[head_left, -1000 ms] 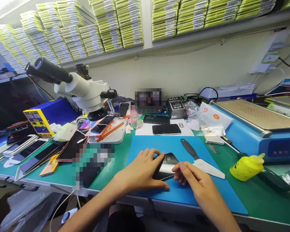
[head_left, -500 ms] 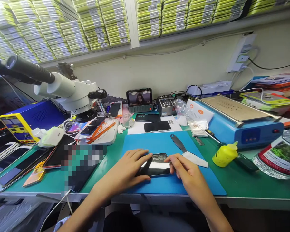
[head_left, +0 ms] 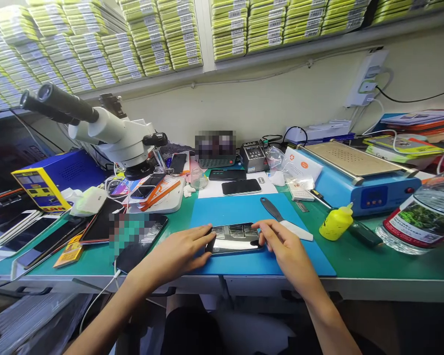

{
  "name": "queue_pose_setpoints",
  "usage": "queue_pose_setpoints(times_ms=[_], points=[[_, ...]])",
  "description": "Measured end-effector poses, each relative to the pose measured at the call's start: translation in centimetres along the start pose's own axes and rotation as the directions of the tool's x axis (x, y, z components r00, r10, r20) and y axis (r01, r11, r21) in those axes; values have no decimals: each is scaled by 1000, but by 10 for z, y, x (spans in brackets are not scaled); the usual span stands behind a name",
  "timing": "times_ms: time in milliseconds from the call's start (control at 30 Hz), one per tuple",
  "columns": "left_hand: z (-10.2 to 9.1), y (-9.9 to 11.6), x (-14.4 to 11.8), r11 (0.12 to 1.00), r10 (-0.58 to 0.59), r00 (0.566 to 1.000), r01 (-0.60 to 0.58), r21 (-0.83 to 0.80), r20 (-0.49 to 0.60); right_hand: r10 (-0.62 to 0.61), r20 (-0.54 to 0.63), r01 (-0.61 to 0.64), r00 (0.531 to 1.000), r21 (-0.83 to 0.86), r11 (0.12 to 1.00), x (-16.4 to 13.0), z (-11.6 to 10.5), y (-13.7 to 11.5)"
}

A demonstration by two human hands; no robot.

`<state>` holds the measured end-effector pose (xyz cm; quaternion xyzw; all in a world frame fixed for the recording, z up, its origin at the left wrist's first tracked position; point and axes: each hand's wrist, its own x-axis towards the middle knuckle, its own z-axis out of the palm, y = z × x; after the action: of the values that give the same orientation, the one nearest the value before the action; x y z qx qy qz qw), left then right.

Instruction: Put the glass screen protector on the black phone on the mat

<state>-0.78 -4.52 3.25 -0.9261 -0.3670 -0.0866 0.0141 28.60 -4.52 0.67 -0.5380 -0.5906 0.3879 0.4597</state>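
Observation:
A dark, glossy phone (head_left: 235, 238) lies screen up on the blue mat (head_left: 229, 211), with stacked shapes and a bright band mirrored in its glass. My left hand (head_left: 181, 247) holds its left end, index finger at the far corner and thumb at the near one. At the right end, the bent fingers of my right hand (head_left: 284, 242) grip the edge; some fingertips are hidden. Just beyond that hand lies a scraper (head_left: 273, 209) with a dark handle and a wide white blade.
Behind the mat, another phone (head_left: 241, 187) lies on white paper. A microscope (head_left: 114, 133) stands left, above stacked phones. To the right are a yellow bottle (head_left: 336, 223), a screwdriver (head_left: 366, 233), a large water bottle (head_left: 414, 222) and a blue heating plate machine (head_left: 370, 190).
My left hand has slid left, off the phone's glass to its left end, uncovering more of the screen. My right hand remains at the right end. The camera view has shifted slightly.

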Motion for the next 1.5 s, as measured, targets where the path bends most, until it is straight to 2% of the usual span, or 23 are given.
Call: queue_pose_setpoints(times_ms=[667, 900, 1067, 1500], points=[[-4, 17, 14, 967, 1, 995, -26, 252, 96, 10, 33, -10, 999, -3, 1000, 5, -3, 8], [-6, 26, 16, 960, -36, 992, -1, 280, 125, 0, 12, 0, 1000, -24, 1000, 6, -1, 10], [-4, 25, 14, 956, -55, 990, 14, 294, 130, -6, 14, 6, 1000, -26, 1000, 7, 0, 11], [-7, 22, 17, 922, 8, 989, -64, 381, 146, 25, 14, -24, 1000, -50, 998, 7, -2, 8]])
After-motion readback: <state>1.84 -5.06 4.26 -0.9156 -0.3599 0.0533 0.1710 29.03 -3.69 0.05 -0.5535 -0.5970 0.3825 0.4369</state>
